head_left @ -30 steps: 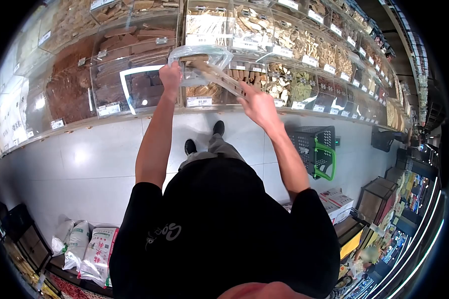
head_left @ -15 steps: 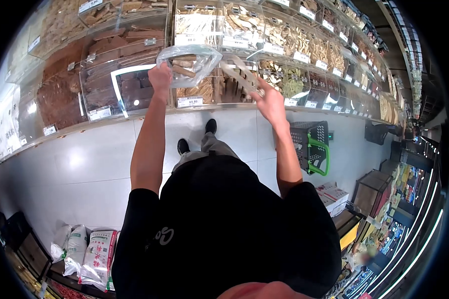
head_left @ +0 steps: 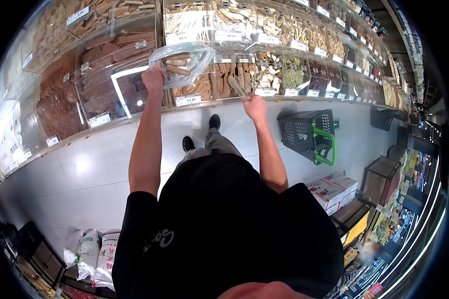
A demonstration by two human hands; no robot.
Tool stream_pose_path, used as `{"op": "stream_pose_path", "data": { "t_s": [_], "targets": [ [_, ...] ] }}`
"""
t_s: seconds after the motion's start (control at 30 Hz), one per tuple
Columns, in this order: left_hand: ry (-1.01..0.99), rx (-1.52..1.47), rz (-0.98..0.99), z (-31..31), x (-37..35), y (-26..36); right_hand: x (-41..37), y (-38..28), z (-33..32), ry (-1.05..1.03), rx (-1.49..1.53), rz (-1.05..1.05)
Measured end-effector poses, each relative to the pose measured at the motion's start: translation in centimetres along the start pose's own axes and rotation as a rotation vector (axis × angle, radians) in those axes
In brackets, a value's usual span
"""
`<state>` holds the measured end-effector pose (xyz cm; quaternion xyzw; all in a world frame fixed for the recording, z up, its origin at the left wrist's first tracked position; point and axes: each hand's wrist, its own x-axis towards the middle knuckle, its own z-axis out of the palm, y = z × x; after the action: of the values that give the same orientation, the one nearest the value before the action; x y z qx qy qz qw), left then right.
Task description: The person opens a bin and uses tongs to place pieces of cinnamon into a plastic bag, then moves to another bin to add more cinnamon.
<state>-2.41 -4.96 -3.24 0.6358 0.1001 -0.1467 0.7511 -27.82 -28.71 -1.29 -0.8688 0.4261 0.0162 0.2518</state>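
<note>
My left hand (head_left: 153, 78) is closed on the edge of a clear plastic bag (head_left: 200, 54), whose mouth is spread over the bins. Brown sticks (head_left: 177, 67) lie inside the bag. To the right, my right hand (head_left: 254, 105) is closed round the handle of a translucent scoop (head_left: 238, 86). The scoop's head reaches over a bin of brown bark rolls (head_left: 222, 79), just beyond the bins' front edge. White slices (head_left: 268, 75) fill the bin to the right of it.
Rows of clear bins with price labels (head_left: 188, 99) run across the front. A grey basket with a green handle (head_left: 304, 130) stands on the floor at right, near white cartons (head_left: 333, 189). Filled sacks (head_left: 89, 254) are at lower left.
My right hand has moved left and closer to my body with the scoop, and its fingers are now more closed. The bag has stayed in my left hand, over the bins.
</note>
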Motion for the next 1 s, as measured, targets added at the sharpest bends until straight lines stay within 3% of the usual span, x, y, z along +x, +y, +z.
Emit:
{"op": "stream_pose_path", "data": {
  "t_s": [0.2,0.3,0.4,0.47,0.5,0.6,0.77,0.87,0.93,0.97,1.0],
  "targets": [
    [0.001,0.025,0.029,0.0,0.2,0.3,-1.6,0.6,-2.6,-0.069,0.242,0.015],
    [0.073,0.026,0.004,0.4,0.6,-0.4,-4.9,-4.9,-8.0,-0.006,0.241,-0.212],
    [0.071,0.023,-0.008,0.4,0.0,0.1,-3.4,-10.0,-8.5,-0.014,-0.032,-0.652],
    [0.087,0.092,0.047,0.5,-0.2,0.2,-1.3,-13.4,-7.5,-0.062,-0.236,-0.827],
    [0.094,0.125,0.076,0.6,-0.2,0.2,0.3,-14.5,-6.1,-0.117,-0.458,-0.845],
    [0.069,0.161,0.042,0.3,-0.1,0.5,3.3,-16.4,-3.5,-0.081,-0.579,-0.977],
    [0.030,0.097,0.036,0.1,0.2,-0.1,3.1,-14.8,-3.3,-0.030,-0.437,-0.952],
    [0.085,0.092,0.016,0.2,-0.1,0.3,-0.1,-13.8,-7.1,0.010,-0.279,-0.810],
    [0.124,0.164,0.014,0.6,0.1,0.1,-1.5,-10.5,-8.6,0.007,-0.112,-0.619],
    [0.077,0.052,-0.014,0.4,0.2,0.0,-2.2,-8.7,-9.5,0.010,-0.030,-0.519],
    [0.068,0.047,-0.014,0.3,0.2,-0.1,-3.1,-7.6,-11.1,-0.073,0.144,-0.305]
  ]
}}
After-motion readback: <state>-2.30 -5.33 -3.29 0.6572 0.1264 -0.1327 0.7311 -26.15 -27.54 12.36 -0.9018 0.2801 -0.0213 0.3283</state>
